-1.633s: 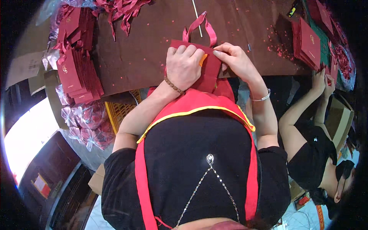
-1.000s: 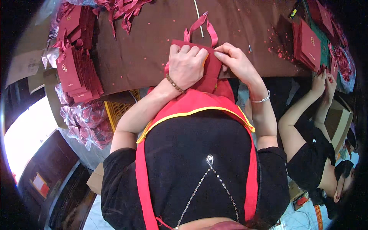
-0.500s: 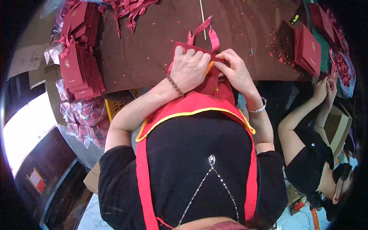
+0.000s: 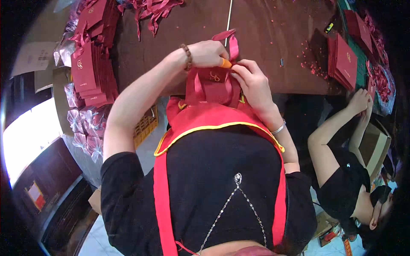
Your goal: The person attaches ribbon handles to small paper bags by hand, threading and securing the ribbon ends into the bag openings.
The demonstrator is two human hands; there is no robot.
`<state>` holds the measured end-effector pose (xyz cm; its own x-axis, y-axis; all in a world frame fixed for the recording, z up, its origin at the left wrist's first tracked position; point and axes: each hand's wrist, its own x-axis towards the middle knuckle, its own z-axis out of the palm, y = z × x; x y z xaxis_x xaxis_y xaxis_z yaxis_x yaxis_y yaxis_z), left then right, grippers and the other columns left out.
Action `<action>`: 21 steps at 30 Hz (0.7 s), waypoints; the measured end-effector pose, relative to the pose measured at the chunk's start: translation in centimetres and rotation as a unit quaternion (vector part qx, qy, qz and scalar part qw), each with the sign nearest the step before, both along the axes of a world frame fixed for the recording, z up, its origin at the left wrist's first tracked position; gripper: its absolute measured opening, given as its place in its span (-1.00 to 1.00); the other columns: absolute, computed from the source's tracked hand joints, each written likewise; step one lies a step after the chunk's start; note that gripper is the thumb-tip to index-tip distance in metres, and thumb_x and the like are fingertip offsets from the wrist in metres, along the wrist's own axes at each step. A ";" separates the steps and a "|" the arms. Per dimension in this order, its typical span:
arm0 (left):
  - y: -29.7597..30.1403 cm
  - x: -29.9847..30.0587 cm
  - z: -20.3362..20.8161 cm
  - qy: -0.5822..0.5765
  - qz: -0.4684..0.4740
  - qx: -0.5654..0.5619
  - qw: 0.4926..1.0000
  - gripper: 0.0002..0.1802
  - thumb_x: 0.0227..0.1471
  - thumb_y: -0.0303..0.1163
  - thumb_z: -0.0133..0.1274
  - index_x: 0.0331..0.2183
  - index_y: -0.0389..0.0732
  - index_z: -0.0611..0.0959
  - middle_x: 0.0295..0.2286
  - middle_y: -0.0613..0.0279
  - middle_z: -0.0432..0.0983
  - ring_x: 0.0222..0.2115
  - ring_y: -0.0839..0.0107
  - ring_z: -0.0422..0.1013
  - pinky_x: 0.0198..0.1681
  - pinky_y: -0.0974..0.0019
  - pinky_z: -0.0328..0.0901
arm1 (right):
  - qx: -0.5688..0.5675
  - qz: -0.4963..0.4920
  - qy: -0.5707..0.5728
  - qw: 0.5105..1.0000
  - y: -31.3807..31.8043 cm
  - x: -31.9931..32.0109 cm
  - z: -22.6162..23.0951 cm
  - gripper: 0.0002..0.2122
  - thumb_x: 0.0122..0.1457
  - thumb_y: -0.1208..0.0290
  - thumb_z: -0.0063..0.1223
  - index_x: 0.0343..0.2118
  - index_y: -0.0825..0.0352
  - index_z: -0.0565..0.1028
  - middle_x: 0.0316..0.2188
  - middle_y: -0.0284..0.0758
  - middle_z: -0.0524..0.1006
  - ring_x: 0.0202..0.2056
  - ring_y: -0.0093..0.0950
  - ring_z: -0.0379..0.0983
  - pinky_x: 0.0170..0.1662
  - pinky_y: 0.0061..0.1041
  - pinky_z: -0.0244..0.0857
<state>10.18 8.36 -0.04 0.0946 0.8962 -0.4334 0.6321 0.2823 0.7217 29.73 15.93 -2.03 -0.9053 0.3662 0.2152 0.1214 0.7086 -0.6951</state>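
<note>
While our left hand curls, its grip unclear, and our right hand pinches the bag at upper centre of the frame, uneven pulling could crease its edge.

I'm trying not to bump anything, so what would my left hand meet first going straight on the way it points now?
Most likely your right hand, which sits just to the right of your left hand, though depth is hard to judge from this one view.
</note>
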 end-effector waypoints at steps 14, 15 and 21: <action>0.6 1.6 -1.6 0.017 0.122 -0.023 0.992 -0.79 -0.18 -0.33 0.04 -0.46 -0.24 0.65 -0.54 0.11 0.55 -0.51 0.38 0.44 -0.39 0.30 0.29 | 0.001 -0.007 0.005 1.000 0.1 -0.2 0.3 -0.89 0.03 0.49 0.07 -0.36 0.37 0.47 -0.33 -0.22 0.43 -0.34 -0.25 0.44 -0.30 -0.39 0.34; 0.5 2.0 -1.6 0.031 0.171 -0.012 0.985 -0.78 -0.16 -0.30 0.05 -0.46 -0.24 0.64 -0.55 0.12 0.55 -0.51 0.40 0.44 -0.39 0.30 0.29 | -0.009 -0.006 0.000 1.000 0.3 -0.3 0.2 -0.89 0.03 0.49 0.06 -0.36 0.37 0.48 -0.33 -0.22 0.43 -0.34 -0.26 0.44 -0.30 -0.39 0.34; -0.3 0.1 -0.5 -0.049 0.299 0.067 0.951 -0.71 -0.02 -0.22 0.05 -0.43 -0.28 0.64 -0.63 0.24 0.49 -0.56 0.50 0.39 -0.46 0.35 0.27 | -0.044 -0.002 0.001 0.999 0.8 -0.2 0.4 -0.88 0.05 0.48 0.05 -0.35 0.38 0.47 -0.32 -0.22 0.42 -0.32 -0.26 0.44 -0.28 -0.41 0.33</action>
<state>10.25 8.10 -0.57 -0.4154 0.8487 -0.3274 0.3142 0.4717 0.8239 29.58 16.70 -1.67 -0.9037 0.3871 0.1832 0.1233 0.6449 -0.7542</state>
